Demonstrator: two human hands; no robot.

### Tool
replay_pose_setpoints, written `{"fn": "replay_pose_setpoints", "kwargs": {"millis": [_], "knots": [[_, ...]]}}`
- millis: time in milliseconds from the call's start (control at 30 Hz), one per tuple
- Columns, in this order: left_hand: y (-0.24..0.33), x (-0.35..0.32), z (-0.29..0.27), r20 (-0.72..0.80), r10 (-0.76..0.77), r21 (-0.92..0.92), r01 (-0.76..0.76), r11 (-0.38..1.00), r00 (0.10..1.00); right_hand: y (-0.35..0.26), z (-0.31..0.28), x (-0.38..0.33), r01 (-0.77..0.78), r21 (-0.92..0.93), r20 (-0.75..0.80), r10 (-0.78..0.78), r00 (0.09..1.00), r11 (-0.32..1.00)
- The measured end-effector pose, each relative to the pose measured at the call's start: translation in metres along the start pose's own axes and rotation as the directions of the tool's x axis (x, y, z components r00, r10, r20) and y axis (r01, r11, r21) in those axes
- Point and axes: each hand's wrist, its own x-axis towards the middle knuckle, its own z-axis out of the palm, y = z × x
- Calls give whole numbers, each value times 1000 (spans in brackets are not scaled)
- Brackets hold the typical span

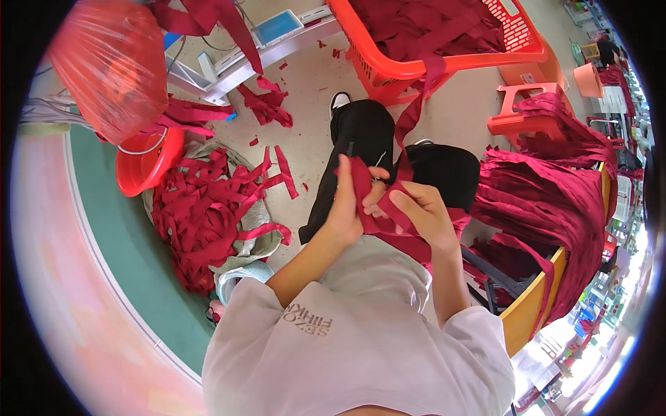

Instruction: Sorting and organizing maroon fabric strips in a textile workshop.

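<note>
Over my lap, my left hand (345, 206) closes round a dark red fabric strip (360, 182), its thumb pointing up along the cloth. Close beside it, my right hand (424, 210) pinches a folded part of red fabric (397, 201) between thumb and fingers. Something small and shiny shows by the left fingertips, too small to name. A long strip (411, 119) hangs from the red basket (444, 67) down to my hands. More red cloth (409, 244) lies across my lap below them, partly hidden by the right hand and wrist.
On the left, a sack (260, 215) overflows with cut red strips, beside a red bucket (139, 166) and a red plastic bag (114, 69). Long red strips (541, 201) drape over a yellow-edged wooden frame (531, 312) on the right. A red stool (524, 111) stands behind it. Scraps (267, 104) litter the floor.
</note>
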Motion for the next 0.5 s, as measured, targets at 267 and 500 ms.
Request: {"fn": "replay_pose_setpoints", "kwargs": {"millis": [267, 500], "knots": [[-36, 0, -38, 281, 29, 42, -42, 998, 959, -24, 10, 2, 176, 174, 53, -187, 981, 969], [-5, -15, 1, 242, 151, 244, -210, 947, 959, 6, 5, -15, -162, 105, -32, 166, 986, 981]]}}
